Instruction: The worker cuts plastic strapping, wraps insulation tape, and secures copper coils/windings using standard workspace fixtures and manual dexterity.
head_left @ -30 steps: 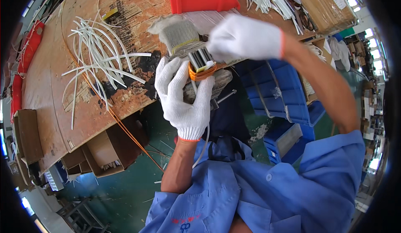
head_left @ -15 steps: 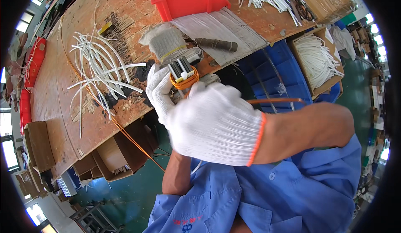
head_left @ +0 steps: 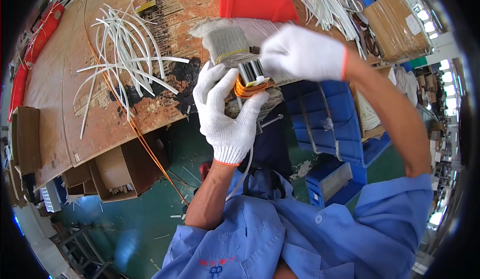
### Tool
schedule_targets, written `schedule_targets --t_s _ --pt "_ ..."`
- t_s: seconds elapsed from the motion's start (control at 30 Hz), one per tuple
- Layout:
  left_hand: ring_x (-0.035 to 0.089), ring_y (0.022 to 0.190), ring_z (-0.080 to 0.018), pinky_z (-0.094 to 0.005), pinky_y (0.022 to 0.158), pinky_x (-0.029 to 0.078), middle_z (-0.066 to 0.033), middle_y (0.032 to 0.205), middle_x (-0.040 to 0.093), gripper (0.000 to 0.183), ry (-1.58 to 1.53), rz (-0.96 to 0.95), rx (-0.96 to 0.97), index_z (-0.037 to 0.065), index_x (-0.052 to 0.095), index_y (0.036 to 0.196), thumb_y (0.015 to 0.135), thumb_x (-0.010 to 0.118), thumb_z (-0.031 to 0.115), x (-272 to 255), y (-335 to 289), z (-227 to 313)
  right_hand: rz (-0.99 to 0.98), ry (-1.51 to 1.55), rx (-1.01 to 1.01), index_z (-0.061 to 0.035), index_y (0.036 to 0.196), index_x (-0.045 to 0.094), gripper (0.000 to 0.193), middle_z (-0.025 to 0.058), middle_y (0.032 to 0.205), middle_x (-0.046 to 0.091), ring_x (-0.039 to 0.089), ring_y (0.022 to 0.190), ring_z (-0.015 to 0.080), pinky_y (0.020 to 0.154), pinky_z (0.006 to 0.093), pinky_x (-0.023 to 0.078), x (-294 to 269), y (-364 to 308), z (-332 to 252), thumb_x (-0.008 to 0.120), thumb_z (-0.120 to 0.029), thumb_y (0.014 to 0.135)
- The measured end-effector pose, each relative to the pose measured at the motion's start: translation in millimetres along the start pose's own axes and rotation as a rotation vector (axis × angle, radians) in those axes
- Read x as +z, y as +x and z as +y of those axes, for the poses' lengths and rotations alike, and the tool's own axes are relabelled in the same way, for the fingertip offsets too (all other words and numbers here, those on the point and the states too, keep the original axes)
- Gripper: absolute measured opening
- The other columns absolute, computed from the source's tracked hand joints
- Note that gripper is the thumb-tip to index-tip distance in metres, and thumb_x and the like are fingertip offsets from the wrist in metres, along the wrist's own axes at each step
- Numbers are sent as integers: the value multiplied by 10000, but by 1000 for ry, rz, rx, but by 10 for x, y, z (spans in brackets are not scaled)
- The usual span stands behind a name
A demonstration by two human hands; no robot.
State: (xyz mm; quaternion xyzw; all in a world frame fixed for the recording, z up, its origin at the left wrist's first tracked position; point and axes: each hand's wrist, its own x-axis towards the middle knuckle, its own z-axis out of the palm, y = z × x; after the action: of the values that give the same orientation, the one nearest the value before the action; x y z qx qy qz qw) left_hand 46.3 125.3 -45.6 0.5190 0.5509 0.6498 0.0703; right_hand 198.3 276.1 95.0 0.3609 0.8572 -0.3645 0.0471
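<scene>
Grips a coil of orange wire at the near edge of a worn worktable, in the white-gloved left hand, fingers and thumb bent partway around opposite sides. Points the coil's dark rods away from the chest, long axis leaning slightly left, with windings crossing at the near end. Holds the coil between both hands, above the left palm and just left of the gloved right hand, its fingers curled, too blurred to tell full from empty.
</scene>
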Motion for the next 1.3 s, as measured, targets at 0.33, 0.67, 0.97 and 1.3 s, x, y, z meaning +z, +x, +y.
schedule_targets --t_s 0.33,0.67,0.97,1.3 --pt "590 1458 -413 -511 1241 474 -173 1408 686 637 -75 9 8 64 760 1318 738 1023 90 4 4 18 279 -733 -208 -113 1014 775 137 108 969 719 775 840 334 734 465 630 589 -909 -131 657 -175 981" --pt "568 1475 -435 -526 1258 439 -212 1420 679 638 -84 -66 110 -13 706 1313 753 998 74 -50 91 38 291 -776 -227 -106 931 629 83 46 728 607 683 629 230 541 387 525 1006 -1149 -659 697 -154 936" --pt "589 1412 -408 -479 1162 504 -211 1453 613 643 -32 -93 -209 0 673 1318 803 992 215 -48 6 70 -15 -773 -445 24 915 806 312 180 843 784 779 756 333 699 473 622 150 313 -1078 704 -270 930" --pt "503 1466 -488 -598 1241 411 -194 1469 602 796 -50 -121 148 37 638 1404 715 1018 153 2 103 -88 274 -540 -287 -17 1028 744 201 116 774 682 742 710 282 639 417 579 741 -1021 -248 675 -180 930"
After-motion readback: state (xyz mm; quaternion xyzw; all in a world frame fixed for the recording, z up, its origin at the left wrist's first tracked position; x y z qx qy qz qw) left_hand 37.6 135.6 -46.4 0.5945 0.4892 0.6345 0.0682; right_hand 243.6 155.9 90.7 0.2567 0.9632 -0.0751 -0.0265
